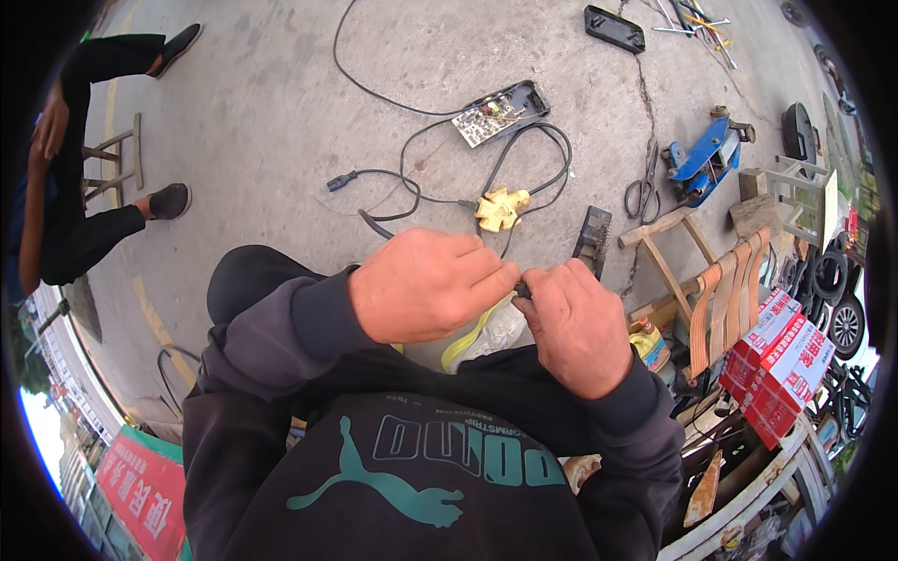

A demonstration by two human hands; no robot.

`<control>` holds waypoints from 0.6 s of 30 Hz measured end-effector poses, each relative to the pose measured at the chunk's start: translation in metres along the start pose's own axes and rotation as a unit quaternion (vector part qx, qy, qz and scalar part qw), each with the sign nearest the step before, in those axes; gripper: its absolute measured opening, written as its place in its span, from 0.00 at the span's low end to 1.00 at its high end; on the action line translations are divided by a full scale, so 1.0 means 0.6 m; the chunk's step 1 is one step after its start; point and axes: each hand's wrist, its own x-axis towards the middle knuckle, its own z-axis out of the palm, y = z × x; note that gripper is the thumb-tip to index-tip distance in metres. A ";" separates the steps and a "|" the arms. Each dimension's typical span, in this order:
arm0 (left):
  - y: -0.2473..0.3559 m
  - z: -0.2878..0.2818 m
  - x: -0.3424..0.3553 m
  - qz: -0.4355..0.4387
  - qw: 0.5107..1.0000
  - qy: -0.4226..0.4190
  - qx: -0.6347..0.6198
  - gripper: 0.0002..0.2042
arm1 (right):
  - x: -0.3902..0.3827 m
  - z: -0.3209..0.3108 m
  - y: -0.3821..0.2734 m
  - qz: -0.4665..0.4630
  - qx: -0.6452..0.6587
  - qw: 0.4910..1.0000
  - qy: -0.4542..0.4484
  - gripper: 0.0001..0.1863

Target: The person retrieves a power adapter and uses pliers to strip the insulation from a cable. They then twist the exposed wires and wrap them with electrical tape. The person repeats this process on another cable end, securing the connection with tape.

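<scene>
My left hand [426, 288] is closed, its fingertips pinched together close to my right hand [582, 327]. Between the thumb and fingers of my right hand is a small black piece [523, 292], mostly covered, so its kind is unclear. Whatever my left fingertips grip is hidden. Beyond my hands, a yellow socket block [500, 209] lies on the ground among looped black cables. Farther off, an open black case holds a circuit board [486, 122] with bare components. A black cable connector [341, 181] rests to the left.
To the right are scissors [644, 198], a blue floor jack [708, 161], a wooden folding stool [725, 290] and a red-and-white box [778, 360]. A black case half [615, 29] and several tools lie at the far right. Another person's shoe [170, 201] shows at left.
</scene>
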 end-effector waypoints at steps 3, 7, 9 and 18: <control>0.002 0.002 -0.006 0.037 0.998 -0.017 0.057 0.18 | -0.002 0.002 0.004 0.045 0.113 0.992 -0.023 0.11; 0.006 -0.002 -0.009 0.083 0.988 -0.039 0.126 0.18 | -0.006 0.010 0.015 0.259 0.453 0.840 -0.150 0.12; 0.003 0.004 -0.013 0.087 0.987 -0.039 0.131 0.18 | -0.017 0.027 0.016 0.374 0.678 0.610 -0.171 0.18; -0.011 -0.003 0.009 -0.067 0.990 -0.084 -0.095 0.09 | -0.014 0.041 0.001 0.110 0.140 0.984 0.008 0.13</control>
